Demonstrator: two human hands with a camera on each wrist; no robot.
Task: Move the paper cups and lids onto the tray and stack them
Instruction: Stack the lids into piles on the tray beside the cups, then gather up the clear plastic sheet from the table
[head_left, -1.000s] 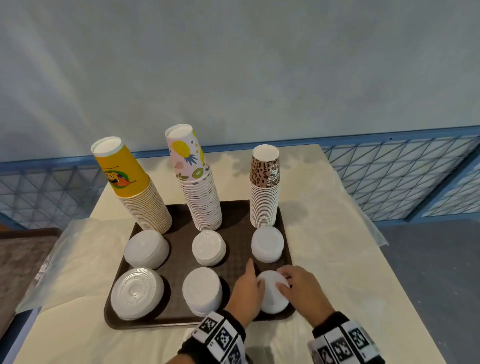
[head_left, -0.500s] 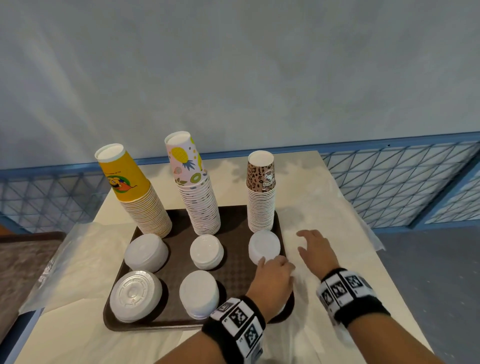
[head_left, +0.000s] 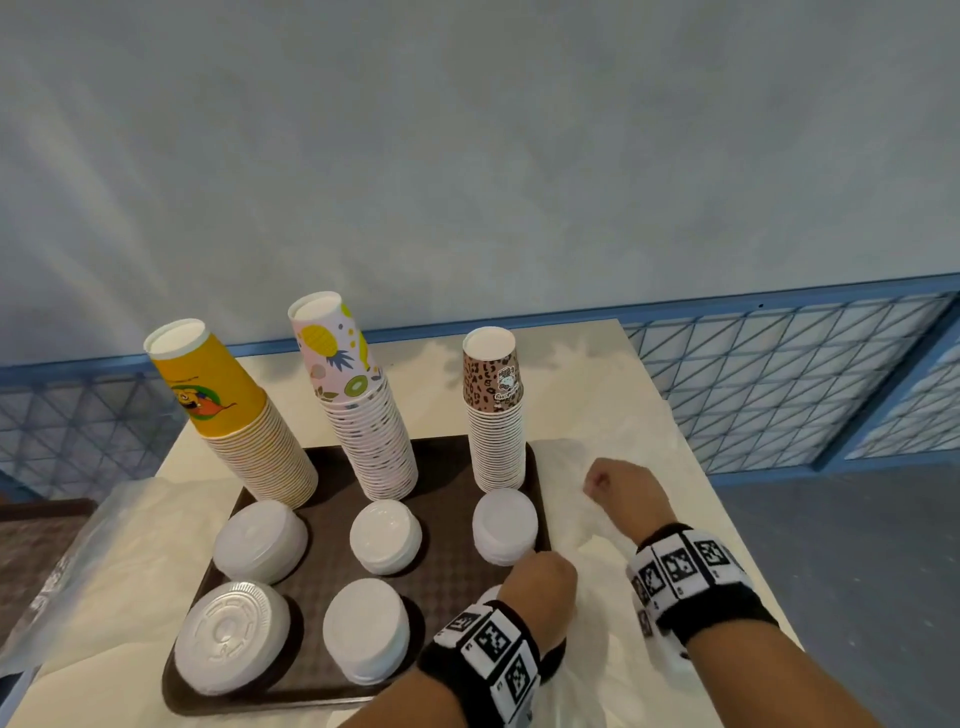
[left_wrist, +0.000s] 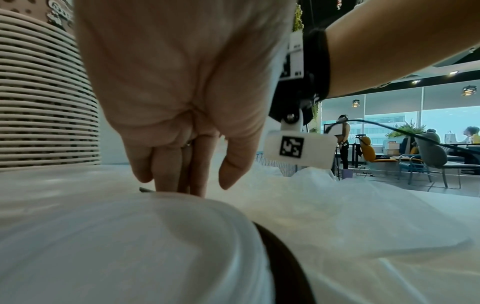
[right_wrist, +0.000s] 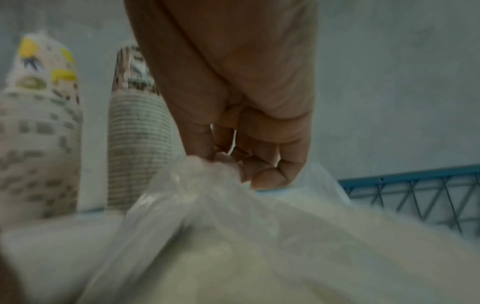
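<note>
On the brown tray (head_left: 447, 577) stand three upside-down cup stacks: yellow (head_left: 234, 415), pineapple-print (head_left: 369, 415) and leopard-print (head_left: 493, 415). In front of them lie white lid stacks (head_left: 385, 535), (head_left: 504, 525), (head_left: 366, 629). My left hand (head_left: 543, 577) covers the front-right lid stack (left_wrist: 130, 246); its straight fingers (left_wrist: 168, 176) touch the stack's far edge, thumb apart, holding nothing. Just right of the tray my right hand (head_left: 608, 483) pinches a bunched clear plastic bag (right_wrist: 233, 226), fingers curled round it.
Two larger lid stacks (head_left: 260, 540), (head_left: 228, 634) fill the tray's left side. More clear plastic (head_left: 104, 551) lies left of the tray on the cream table (head_left: 587, 374). A blue mesh fence (head_left: 779, 374) runs behind; the table edge drops off at right.
My right hand left the front-right lid stack, moved right off the tray and closed on the plastic bag. My left hand stays over that lid stack.
</note>
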